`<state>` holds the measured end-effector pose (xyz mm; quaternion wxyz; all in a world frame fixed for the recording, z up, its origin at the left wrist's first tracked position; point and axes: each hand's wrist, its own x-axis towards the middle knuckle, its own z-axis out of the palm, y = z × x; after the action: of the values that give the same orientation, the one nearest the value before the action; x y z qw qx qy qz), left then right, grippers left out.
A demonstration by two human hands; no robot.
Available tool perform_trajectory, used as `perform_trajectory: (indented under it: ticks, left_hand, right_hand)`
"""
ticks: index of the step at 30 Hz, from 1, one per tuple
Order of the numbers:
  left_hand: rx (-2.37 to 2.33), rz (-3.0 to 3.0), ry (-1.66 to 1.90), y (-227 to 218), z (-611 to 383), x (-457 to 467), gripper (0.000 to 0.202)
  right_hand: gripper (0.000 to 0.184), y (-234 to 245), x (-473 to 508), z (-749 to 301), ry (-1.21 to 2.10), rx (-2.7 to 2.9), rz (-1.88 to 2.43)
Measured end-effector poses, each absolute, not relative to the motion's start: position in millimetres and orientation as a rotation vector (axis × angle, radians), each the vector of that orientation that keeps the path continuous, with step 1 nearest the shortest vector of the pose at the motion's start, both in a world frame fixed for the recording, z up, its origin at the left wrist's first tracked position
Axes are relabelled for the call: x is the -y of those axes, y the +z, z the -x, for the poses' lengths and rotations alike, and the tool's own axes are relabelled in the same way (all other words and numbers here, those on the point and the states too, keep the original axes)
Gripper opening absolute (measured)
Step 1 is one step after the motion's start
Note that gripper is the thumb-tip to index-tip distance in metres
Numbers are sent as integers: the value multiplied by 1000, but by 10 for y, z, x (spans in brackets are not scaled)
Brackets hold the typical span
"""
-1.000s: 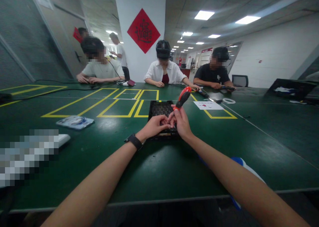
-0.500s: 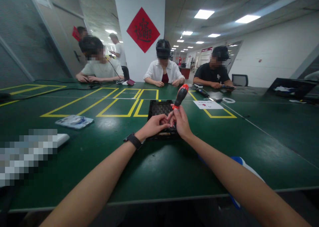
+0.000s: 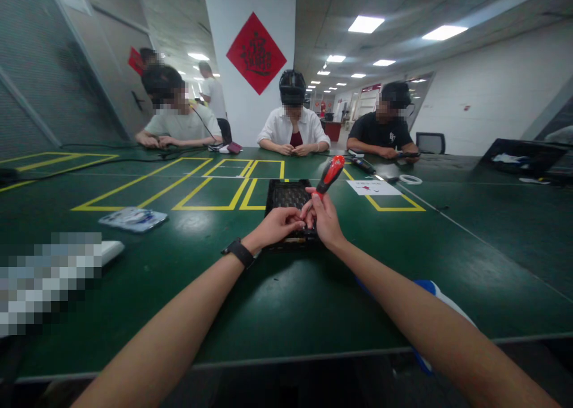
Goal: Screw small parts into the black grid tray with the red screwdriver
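A screwdriver [image 3: 330,175] with a red and black handle leans up and to the right out of my right hand [image 3: 324,217]. That hand is closed round its lower part, and the shaft is mostly hidden by fingers. My left hand [image 3: 281,223] meets it fingertip to fingertip, pinched together; whatever lies between those fingers is too small to make out. Both hands are over the near part of a black crate [image 3: 286,194] with a latticed inside. A dark watch band [image 3: 240,253] circles my left wrist.
The green table [image 3: 201,312] carries yellow tape outlines. A patterned flat case [image 3: 133,218] lies to the left, a printed white sheet [image 3: 373,188] and a white tape ring [image 3: 410,180] to the right. A blue and white item [image 3: 441,300] sits beside my right forearm. Several people sit opposite.
The screwdriver's handle has tipped further to the right, lower than before. My hands stay in nearly the same place over the crate. The person opposite has brought their hands together.
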<state>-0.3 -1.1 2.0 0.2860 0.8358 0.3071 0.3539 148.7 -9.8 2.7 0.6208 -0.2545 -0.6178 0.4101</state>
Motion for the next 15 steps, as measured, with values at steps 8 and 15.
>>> perform_trajectory:
  ticks: [8,15]
  left_hand:
    - [-924,-2305,968,-9,16,-13,18]
    - [-854,-2314,935,-10,13,-26,20]
  right_hand:
    - [39,26,112,-1487,934,1455,579]
    - [38,12,98,-1493,924,1450,567]
